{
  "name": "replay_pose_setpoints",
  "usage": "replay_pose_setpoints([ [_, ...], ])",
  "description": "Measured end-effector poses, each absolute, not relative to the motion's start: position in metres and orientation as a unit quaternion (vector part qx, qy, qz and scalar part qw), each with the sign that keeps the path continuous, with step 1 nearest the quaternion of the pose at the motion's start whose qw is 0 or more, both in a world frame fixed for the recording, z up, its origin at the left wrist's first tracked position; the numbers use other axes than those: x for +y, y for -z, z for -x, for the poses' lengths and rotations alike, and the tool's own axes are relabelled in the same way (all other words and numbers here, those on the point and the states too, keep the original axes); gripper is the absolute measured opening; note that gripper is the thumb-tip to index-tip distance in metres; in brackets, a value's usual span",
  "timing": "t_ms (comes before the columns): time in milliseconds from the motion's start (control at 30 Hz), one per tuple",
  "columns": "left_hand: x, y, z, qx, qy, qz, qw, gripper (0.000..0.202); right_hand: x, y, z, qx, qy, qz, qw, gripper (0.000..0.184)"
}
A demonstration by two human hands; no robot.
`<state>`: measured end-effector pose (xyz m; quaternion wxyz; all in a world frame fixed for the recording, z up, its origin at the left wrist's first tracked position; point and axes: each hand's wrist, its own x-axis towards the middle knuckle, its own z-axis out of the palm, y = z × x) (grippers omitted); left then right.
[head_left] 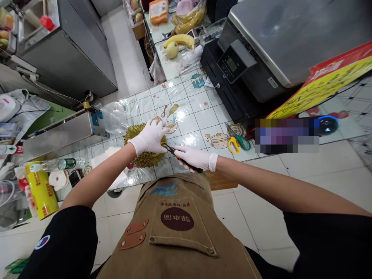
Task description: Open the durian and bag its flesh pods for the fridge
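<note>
A spiky yellow-green durian lies on the tiled counter close to its front edge. My left hand, in a white glove, presses on top of the durian with its fingers spread over the husk. My right hand, also gloved, is closed round the black and orange handle of a knife. The blade's tip points left and meets the right side of the durian just under my left hand.
Yellow-and-green scissors lie on the counter to the right. A black scale with a steel pan stands behind them. A wrap dispenser, yellow film roll and bottle sit left. Bananas lie at the back.
</note>
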<state>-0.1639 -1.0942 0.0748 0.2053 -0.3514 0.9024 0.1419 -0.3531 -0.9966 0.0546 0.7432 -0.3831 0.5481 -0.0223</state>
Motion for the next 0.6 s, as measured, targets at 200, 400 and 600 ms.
replay_pose_setpoints([
  [200,-1.082,-0.073,0.182,0.899,-0.077,0.326,0.283,0.057,-0.995,-0.053,0.358,0.538,0.031,0.386,0.749,0.016],
  [400,-1.084,-0.069,0.189,0.898,-0.053,0.314,0.302,0.053,-0.994,-0.055,0.365,0.537,0.023,0.393,0.746,0.013],
  [600,-1.087,-0.063,0.193,0.896,-0.063,0.314,0.307,0.054,-0.995,-0.052,0.372,0.523,0.014,0.390,0.757,0.015],
])
